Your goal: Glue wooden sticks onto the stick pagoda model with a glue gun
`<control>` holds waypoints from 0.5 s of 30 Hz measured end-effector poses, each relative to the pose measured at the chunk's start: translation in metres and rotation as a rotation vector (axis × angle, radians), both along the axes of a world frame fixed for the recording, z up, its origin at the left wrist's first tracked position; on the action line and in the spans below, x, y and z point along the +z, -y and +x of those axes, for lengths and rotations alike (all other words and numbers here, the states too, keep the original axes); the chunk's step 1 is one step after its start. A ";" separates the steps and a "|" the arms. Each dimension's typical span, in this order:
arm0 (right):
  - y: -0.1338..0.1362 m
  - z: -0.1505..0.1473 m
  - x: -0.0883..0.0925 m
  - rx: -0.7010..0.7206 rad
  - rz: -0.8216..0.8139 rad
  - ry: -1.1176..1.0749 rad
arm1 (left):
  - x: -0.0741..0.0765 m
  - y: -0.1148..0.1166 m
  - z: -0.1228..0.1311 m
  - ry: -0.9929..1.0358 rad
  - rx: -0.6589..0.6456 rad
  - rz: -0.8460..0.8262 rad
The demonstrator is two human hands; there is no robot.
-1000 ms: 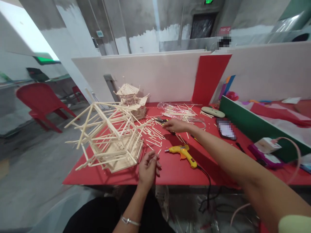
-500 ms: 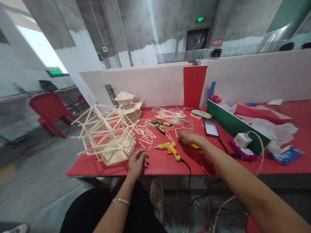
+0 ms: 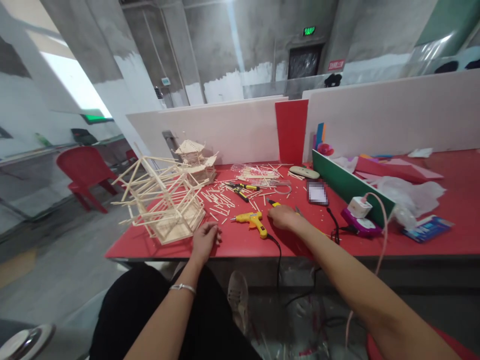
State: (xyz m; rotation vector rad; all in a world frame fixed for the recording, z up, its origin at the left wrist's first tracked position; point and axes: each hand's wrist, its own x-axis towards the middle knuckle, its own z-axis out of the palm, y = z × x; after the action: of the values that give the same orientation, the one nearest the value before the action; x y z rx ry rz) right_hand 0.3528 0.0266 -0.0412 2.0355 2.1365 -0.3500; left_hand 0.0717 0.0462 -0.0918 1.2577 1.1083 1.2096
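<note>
My left hand (image 3: 205, 241) rests at the front edge of the red table, fingers loosely bent and a little apart, with nothing visible in them. Beside it on the left stands an open frame model of thin wooden sticks (image 3: 176, 225). My right hand (image 3: 283, 218) is closed low over the table, and a yellow-and-black tool (image 3: 273, 203) sticks out beyond its fingers; its kind is hidden. Between the hands lies a yellow glue gun (image 3: 253, 221), nozzle pointing left. Loose wooden sticks (image 3: 219, 197) and yellow-and-black pliers (image 3: 240, 191) lie behind it.
A finished-looking stick pagoda (image 3: 197, 162) stands at the back left. On the right are a phone (image 3: 317, 193), a green board (image 3: 348, 182), a purple power strip (image 3: 360, 223) with a white plug, and crumpled plastic (image 3: 412, 197). The glue gun's black cord (image 3: 279, 255) hangs over the front edge.
The view has shifted slightly. My right hand has drawn a little toward me, and the yellow-and-black tool now shows beyond its fingers. My left hand stays near the stick frame.
</note>
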 end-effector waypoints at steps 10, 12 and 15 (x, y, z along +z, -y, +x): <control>-0.022 0.053 0.014 -0.368 0.259 -0.059 | 0.002 0.004 0.001 -0.004 0.006 0.048; -0.037 0.065 0.016 -0.468 0.271 -0.035 | 0.001 0.004 -0.001 0.008 -0.002 0.037; -0.058 0.071 0.012 -0.511 0.279 -0.023 | -0.002 0.002 -0.004 0.032 -0.021 0.010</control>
State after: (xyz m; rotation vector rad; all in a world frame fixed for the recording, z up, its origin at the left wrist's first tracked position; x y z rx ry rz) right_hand 0.4241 0.0844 -0.0293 2.7420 1.7246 -0.1395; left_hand 0.0681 0.0438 -0.0938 1.2500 1.0646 1.2166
